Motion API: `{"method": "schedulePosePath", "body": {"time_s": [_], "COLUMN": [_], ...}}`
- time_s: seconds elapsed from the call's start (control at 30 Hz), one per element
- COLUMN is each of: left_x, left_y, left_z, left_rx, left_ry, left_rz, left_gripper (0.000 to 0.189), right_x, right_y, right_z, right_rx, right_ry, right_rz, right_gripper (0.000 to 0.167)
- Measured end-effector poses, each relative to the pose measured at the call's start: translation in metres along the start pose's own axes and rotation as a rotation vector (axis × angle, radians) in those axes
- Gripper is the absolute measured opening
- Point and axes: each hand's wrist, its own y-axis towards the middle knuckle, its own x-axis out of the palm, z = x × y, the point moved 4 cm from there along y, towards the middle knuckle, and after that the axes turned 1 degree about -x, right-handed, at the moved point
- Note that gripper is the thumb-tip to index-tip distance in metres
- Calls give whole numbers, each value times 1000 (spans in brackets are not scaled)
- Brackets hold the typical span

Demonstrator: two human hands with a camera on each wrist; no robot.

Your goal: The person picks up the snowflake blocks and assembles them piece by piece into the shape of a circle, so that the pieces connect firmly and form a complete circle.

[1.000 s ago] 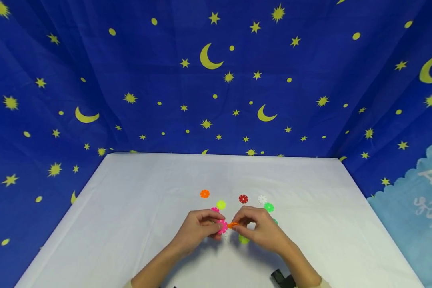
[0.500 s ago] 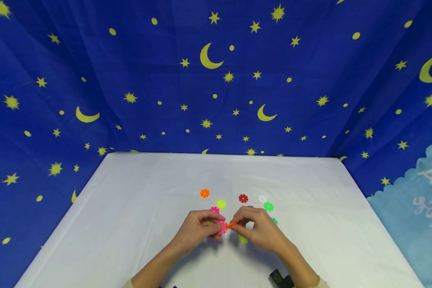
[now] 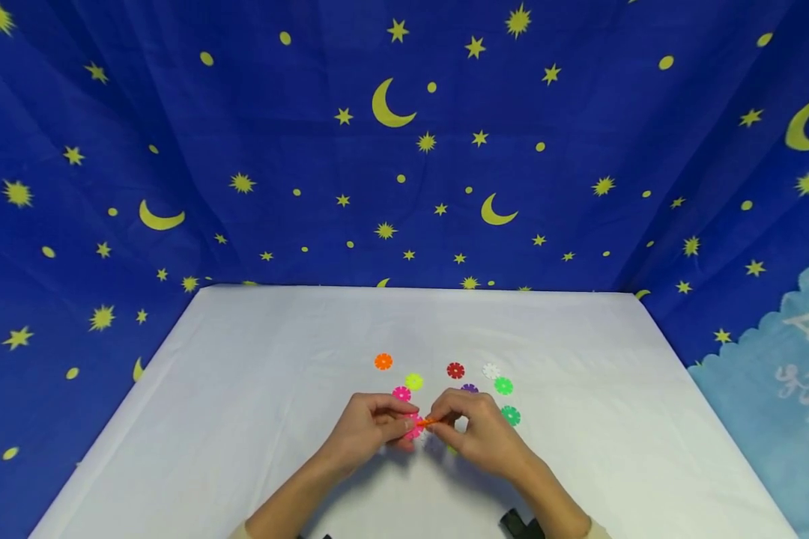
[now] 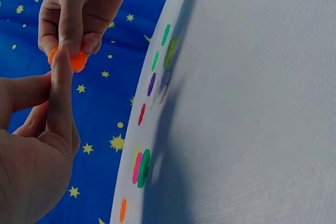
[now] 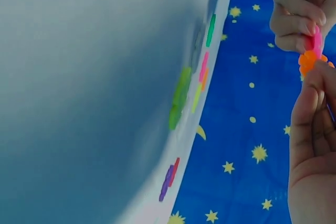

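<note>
My left hand (image 3: 367, 433) pinches a pink notched plastic disc (image 3: 414, 429) between thumb and fingers. An orange notched disc (image 3: 428, 421) is pinched by my right hand (image 3: 477, 428), held edge-on to the pink one. In the right wrist view, the pink disc (image 5: 317, 43) stands crosswise to the orange disc (image 5: 306, 64), their rims meeting at the notches. Seen from the left wrist, the orange disc (image 4: 79, 62) shows between the fingertips of both hands, while the pink one is hidden behind the left fingers. Both hands are raised above the white tabletop.
Beyond the hands lie loose discs: orange (image 3: 383, 361), yellow (image 3: 414, 382), pink (image 3: 401, 393), red (image 3: 455, 370), white (image 3: 491, 371), purple (image 3: 469, 388) and two green. A yellow-green disc (image 5: 180, 98) lies beneath the hands. Some black object (image 3: 522, 524) sits by the right forearm.
My right hand has shifted slightly left, bringing the orange disc further into the pink disc's edge. The purple and a green disc show more fully; the yellow-green one is more covered.
</note>
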Motion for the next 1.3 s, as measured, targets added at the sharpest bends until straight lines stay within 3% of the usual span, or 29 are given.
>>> {"method": "schedulePosePath", "body": {"time_s": [0.13, 0.3, 0.63, 0.77, 0.97, 1.13, 1.3], "left_x": [-3, -8, -12, -12, -11, -11, -9], "left_y": [2, 4, 3, 5, 6, 5, 5], "left_z": [0, -1, -1, -3, -4, -5, -7], "left_rx": [0, -10, -5, -3, -16, -14, -16], "left_ry": [-26, -48, -69, -53, -45, -12, -37], "left_rz": [58, 122, 85, 76, 78, 84, 79], "left_gripper": [34, 27, 31, 29, 28, 30, 32], "right_x": [-4, -11, -10, -9, -10, -11, -16], "right_y": [0, -2, -11, -16, -20, -18, -13], "right_z": [4, 9, 34, 38, 39, 41, 37], "right_rx": [48, 110, 295, 337, 369, 381, 351], "right_ry": [-25, -84, -279, -324, -321, -253, -157], "right_rz": [7, -59, -326, -384, -397, -391, -279], "right_gripper": [9, 17, 23, 22, 21, 23, 17]}}
